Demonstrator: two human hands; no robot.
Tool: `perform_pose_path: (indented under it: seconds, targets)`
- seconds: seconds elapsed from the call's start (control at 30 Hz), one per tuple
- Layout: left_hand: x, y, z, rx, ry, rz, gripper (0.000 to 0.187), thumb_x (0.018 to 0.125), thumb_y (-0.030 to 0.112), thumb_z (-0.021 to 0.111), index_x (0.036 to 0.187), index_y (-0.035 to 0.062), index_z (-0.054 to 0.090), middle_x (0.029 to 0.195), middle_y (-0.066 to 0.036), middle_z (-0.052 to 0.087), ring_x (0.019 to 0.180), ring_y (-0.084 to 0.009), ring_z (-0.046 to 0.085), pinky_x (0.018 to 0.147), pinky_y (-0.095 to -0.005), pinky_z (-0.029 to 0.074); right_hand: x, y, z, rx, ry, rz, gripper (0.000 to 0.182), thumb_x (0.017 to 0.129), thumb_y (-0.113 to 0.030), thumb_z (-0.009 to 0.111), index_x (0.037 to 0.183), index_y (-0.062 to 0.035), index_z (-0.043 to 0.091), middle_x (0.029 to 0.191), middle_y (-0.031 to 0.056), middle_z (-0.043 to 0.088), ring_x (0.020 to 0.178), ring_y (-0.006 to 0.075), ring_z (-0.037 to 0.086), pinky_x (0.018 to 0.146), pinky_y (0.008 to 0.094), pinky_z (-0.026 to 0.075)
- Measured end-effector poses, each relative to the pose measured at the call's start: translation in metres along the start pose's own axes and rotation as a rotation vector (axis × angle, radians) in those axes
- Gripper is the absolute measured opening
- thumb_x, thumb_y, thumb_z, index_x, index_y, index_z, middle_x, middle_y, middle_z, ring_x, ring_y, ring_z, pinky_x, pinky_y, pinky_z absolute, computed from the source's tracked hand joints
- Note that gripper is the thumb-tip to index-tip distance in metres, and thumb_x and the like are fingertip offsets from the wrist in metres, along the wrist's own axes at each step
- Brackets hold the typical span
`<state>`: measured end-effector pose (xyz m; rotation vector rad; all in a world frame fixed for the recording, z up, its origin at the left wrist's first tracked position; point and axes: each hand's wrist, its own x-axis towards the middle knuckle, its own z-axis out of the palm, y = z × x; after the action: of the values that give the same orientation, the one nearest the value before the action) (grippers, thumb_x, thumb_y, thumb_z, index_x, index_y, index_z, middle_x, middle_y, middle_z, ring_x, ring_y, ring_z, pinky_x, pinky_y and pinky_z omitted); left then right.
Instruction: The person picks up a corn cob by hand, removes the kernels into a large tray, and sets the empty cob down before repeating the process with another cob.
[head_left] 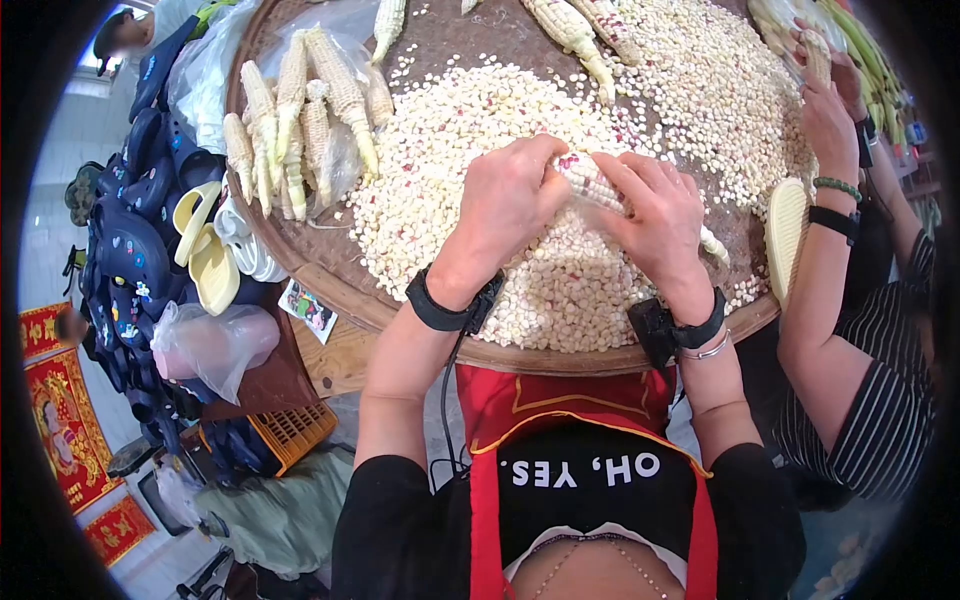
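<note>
A corn cob (588, 180) with pale kernels and a few red ones lies between my hands, above a heap of loose kernels (460, 130). My left hand (512, 195) is closed around its left end, thumb pressed near the red kernels. Over the right part curl the fingers of my right hand (655, 215), also closed on it. Its far end is hidden under that hand. Another cob's tip (714, 245) pokes out to the right of my right hand. All this rests on a wide round brown tray (700, 170).
Stripped cobs (292, 110) lie on plastic at the tray's left. Unshelled cobs (570, 35) sit at the far side. To the right, a co-worker's hands (830, 110) hold a cob. A cream slipper sole (785, 240) leans at the right rim. Dark blue clogs (135, 240) hang at left.
</note>
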<state>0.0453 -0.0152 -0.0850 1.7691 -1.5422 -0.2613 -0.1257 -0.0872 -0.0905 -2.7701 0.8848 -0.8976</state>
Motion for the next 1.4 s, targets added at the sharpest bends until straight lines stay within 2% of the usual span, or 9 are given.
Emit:
perform_pose_path:
  seconds: [0.1,0.2,0.33,0.43,0.53,0.67,0.77,1.17,1.4]
  targets:
    - [0.003,-0.01,-0.002,0.101,0.144,0.164,0.022,0.076,0.001,0.051,0.093,0.0015,0.065,0.067,-0.005,0.063,0.06,-0.0091,0.058,0.053,-0.0235,0.045,0.0,0.0,-0.006,0.058,-0.006,0.007,0.049,0.059,-0.028,0.077,0.106,-0.021,0.065,0.094,-0.0009,0.062,0.085,0.0183,0.058,0.071,0.0338,0.042]
    - [0.008,-0.015,-0.023,-0.312,0.157,-0.153,0.019,0.082,0.003,0.051,0.091,-0.0001,0.066,0.079,-0.004,0.066,0.074,-0.0109,0.061,0.066,-0.0234,0.048,0.002,0.003,-0.007,0.16,0.055,0.063,0.049,0.059,-0.027,0.077,0.106,-0.0198,0.065,0.096,0.001,0.063,0.086,0.0195,0.059,0.072,0.0338,0.043]
    - [0.01,-0.019,-0.023,-0.472,0.035,-0.16,0.02,0.086,0.008,0.055,0.1,-0.0011,0.065,0.095,-0.007,0.065,0.089,-0.0077,0.058,0.079,-0.021,0.044,0.003,0.008,-0.005,0.178,0.054,0.066,0.05,0.059,-0.027,0.078,0.106,-0.0172,0.065,0.096,0.0036,0.064,0.086,0.022,0.061,0.071,0.034,0.045]
    - [0.01,-0.01,-0.022,-0.816,-0.09,-0.297,0.027,0.086,0.01,0.058,0.11,-0.0015,0.061,0.094,-0.008,0.065,0.086,-0.0096,0.059,0.076,-0.0229,0.046,0.003,0.008,-0.003,0.257,0.039,0.109,0.05,0.059,-0.028,0.078,0.105,-0.0146,0.065,0.093,0.006,0.065,0.081,0.0245,0.063,0.068,0.0343,0.048]
    - [0.008,-0.013,-0.018,-0.916,-0.255,-0.325,0.034,0.085,0.01,0.061,0.117,-0.0017,0.057,0.094,-0.007,0.064,0.083,-0.0112,0.059,0.073,-0.0242,0.048,0.004,0.007,-0.005,0.305,0.01,0.124,0.049,0.06,-0.028,0.078,0.105,-0.0126,0.065,0.09,0.0078,0.066,0.077,0.0266,0.063,0.064,0.0352,0.05]
    - [0.007,-0.014,-0.016,-0.914,-0.242,-0.335,0.034,0.082,0.009,0.065,0.113,-0.0037,0.058,0.088,-0.004,0.062,0.075,-0.0069,0.058,0.065,-0.0199,0.047,0.005,0.006,-0.006,0.322,-0.039,0.133,0.049,0.061,-0.028,0.078,0.106,-0.0118,0.065,0.089,0.0087,0.066,0.075,0.0268,0.064,0.063,0.0353,0.051]
    - [0.008,-0.015,-0.019,-0.845,-0.312,-0.334,0.036,0.084,0.01,0.064,0.117,-0.0017,0.056,0.093,-0.007,0.063,0.079,-0.011,0.06,0.07,-0.0231,0.05,0.004,0.007,-0.004,0.318,-0.022,0.102,0.049,0.061,-0.028,0.078,0.106,-0.0118,0.065,0.089,0.0085,0.066,0.076,0.0267,0.063,0.064,0.0353,0.051]
    - [0.008,-0.015,-0.018,-0.618,-0.333,-0.306,0.027,0.081,0.005,0.063,0.107,-0.0028,0.06,0.079,-0.002,0.062,0.069,-0.0064,0.058,0.063,-0.0191,0.046,0.003,0.006,-0.005,0.257,-0.07,0.056,0.048,0.06,-0.029,0.077,0.104,-0.0132,0.066,0.088,0.0062,0.066,0.075,0.0252,0.063,0.065,0.036,0.049]
    - [0.001,-0.009,-0.002,0.074,0.028,0.05,0.02,0.076,0.003,0.06,0.096,0.0007,0.065,0.075,-0.007,0.064,0.063,-0.0119,0.061,0.056,-0.024,0.047,0.002,-0.003,-0.005,0.264,-0.181,0.233,0.047,0.062,-0.029,0.077,0.105,-0.0137,0.066,0.088,0.0063,0.066,0.077,0.0262,0.063,0.068,0.0357,0.05]
